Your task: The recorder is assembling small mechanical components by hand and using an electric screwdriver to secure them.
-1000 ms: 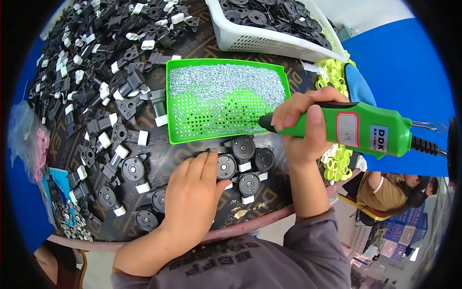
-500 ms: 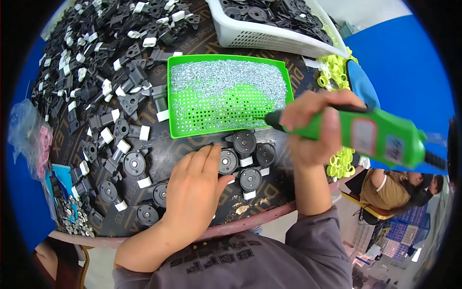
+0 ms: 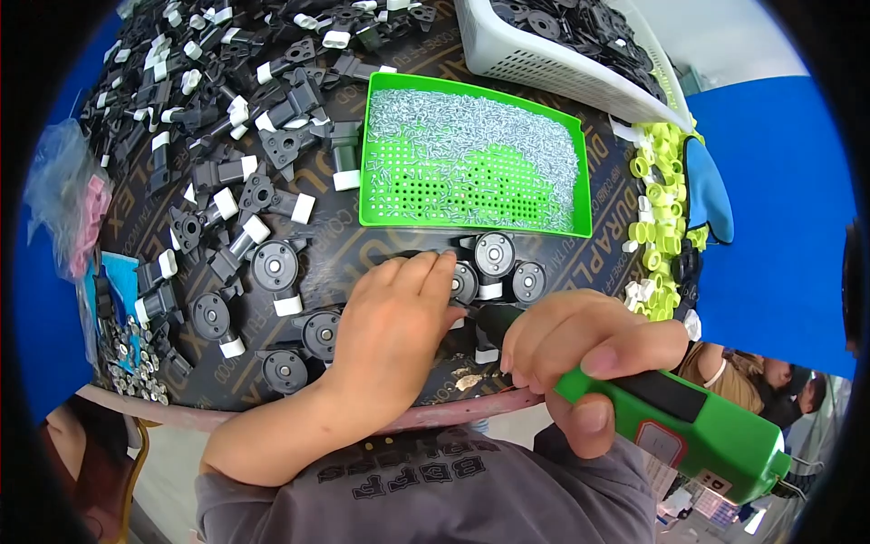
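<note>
Gripping a green-and-black electric screwdriver (image 3: 702,435), right hand (image 3: 594,354) held its long axis up-left toward left hand (image 3: 396,322), whose fingertips partly covered a round black plastic part (image 3: 465,285), hold unclear.

Saw a green plastic electric screwdriver (image 3: 702,435) gripped in the right hand (image 3: 589,354), slanted with the black tapered nose (image 3: 497,321) toward the upper left and the rear end toward the lower right. Noted a black strip along the body and a red-edged pale label on the side. Found the nose close by the left fingertips; could not tell touching from apart at the tip. Saw a round black plastic disc part (image 3: 464,285) lying face up, partly covered by the left hand (image 3: 394,317), with two similar disc parts (image 3: 494,255) just beside, showing pale metal centres.
</note>
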Available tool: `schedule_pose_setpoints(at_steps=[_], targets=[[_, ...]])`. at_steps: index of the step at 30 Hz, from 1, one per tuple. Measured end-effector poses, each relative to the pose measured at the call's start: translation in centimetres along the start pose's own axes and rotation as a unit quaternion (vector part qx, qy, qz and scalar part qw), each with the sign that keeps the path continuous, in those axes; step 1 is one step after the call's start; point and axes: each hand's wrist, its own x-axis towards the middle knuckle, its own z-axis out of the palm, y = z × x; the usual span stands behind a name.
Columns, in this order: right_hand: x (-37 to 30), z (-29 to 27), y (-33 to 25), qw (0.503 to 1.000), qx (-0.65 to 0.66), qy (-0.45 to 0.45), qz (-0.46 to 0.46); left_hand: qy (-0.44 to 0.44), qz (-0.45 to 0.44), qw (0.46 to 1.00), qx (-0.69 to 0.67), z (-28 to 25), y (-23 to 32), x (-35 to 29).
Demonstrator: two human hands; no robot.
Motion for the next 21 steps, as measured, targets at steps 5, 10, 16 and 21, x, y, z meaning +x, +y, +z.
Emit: schedule_pose_setpoints(at_steps=[5, 10, 16, 21], targets=[[0.01, 0.27, 0.00, 1.000, 0.001, 0.011, 0.013, 0.001, -0.003, 1.000, 0.000, -0.03, -0.05, -0.02], [0.07, 0.30, 0.41, 0.996, 0.062, 0.058, 0.000, -0.002, -0.006, 1.000, 0.002, 0.08, -0.04, 0.09], [0.32, 0.31, 0.31, 0.998, 0.044, 0.040, 0.020, -0.006, -0.009, 1.000, 0.004, -0.05, 0.11, 0.19], [0.18, -0.04, 0.29, 1.000, 0.010, 0.025, 0.014, 0.003, 0.000, 1.000, 0.022, 0.02, -0.23, -0.01]])
